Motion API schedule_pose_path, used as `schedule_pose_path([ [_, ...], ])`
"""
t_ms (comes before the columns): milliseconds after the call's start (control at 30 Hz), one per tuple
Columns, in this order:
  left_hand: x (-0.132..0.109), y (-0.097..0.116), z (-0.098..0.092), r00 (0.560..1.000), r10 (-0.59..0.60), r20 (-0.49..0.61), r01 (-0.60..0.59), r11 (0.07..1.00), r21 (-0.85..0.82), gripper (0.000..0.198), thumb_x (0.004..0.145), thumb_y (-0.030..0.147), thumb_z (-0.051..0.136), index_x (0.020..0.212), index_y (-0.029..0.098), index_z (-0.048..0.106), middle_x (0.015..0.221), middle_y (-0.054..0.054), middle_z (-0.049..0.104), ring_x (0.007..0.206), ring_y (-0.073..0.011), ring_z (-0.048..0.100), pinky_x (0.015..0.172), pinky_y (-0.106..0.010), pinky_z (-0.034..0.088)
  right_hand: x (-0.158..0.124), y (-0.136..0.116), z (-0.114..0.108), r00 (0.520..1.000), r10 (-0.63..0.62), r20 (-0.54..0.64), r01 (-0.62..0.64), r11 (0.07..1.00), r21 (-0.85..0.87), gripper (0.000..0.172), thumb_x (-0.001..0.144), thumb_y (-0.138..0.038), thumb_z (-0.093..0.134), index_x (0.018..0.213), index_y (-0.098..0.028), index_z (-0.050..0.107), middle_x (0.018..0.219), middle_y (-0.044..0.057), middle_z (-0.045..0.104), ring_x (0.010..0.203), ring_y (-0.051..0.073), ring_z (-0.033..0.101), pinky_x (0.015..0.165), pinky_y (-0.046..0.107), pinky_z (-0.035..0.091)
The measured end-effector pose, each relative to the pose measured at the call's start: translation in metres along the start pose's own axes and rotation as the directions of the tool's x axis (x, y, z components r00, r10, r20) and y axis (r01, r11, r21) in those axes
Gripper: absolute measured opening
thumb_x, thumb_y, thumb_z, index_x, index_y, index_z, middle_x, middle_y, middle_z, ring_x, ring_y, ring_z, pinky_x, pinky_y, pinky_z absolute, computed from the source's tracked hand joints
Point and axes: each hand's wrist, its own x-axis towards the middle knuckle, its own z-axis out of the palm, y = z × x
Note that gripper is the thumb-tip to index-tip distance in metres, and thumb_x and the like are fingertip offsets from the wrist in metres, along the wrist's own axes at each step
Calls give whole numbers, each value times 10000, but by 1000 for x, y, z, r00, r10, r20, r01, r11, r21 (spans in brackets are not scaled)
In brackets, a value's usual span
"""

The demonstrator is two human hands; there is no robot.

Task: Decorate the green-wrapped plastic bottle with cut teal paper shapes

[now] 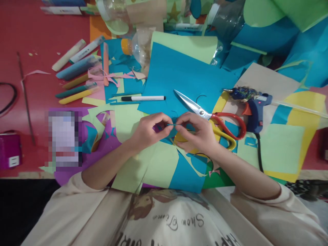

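My left hand [153,128] and my right hand [196,131] meet over the middle of the table, thumb and forefinger pinched on each. Between the fingertips runs a thin blue paper strip [173,124], mostly hidden by the fingers. Just beyond my right hand lie scissors [202,112] with red and yellow handles, blades pointing away to the left. A large blue paper sheet [184,73] spreads beyond both hands. On it, near my left hand, rests a capped black-and-white marker [145,98]. Light green paper [159,164] lies under my wrists.
A blue glue gun [256,106] with its cord lies at the right. Several markers [77,66] are at the left, above a blurred phone-like object [64,138]. Clear plastic bottles [140,48] and coloured paper crowd the far side. Paper scraps [112,77] lie on the red tabletop [30,68].
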Motion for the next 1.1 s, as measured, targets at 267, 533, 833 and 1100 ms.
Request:
schedule_pose_path([
  [267, 0, 5, 4, 980, -200, 8, 199, 965, -170, 142, 824, 286, 592, 726, 185, 578, 612, 43, 566, 511, -61, 470, 499, -174, 401, 2, -4, 1, 981, 193, 17, -193, 975, 107, 62, 806, -226, 594, 752, -197, 600, 686, 4, 633, 602, 114, 562, 562, 245, 465],
  [533, -1, -6, 8, 967, -250, -39, 234, 942, -240, 269, 836, 451, 626, 778, 189, 609, 688, 11, 617, 570, -85, 524, 489, -186, 412, 4, -2, 8, 952, 305, 8, -294, 911, 288, 129, 801, -308, 657, 776, -202, 587, 673, -18, 588, 595, 108, 521, 574, 254, 453],
  [833, 4, -6, 6, 965, -250, -78, 229, 950, -210, 366, 805, 541, 643, 723, 189, 583, 647, 16, 593, 538, -78, 511, 487, -196, 423, 5, 2, 14, 945, 327, -25, -301, 896, 327, 324, 773, -509, 698, 763, -204, 589, 665, -15, 582, 587, 109, 500, 556, 264, 447],
  [1100, 5, -7, 6, 959, -269, -84, 241, 938, -250, 293, 768, 445, 686, 686, 183, 584, 630, 19, 603, 528, -79, 504, 481, -197, 420, 6, 3, 15, 949, 310, -52, -274, 898, 344, 318, 747, -499, 718, 735, -205, 600, 640, -20, 574, 572, 104, 498, 542, 258, 451],
])
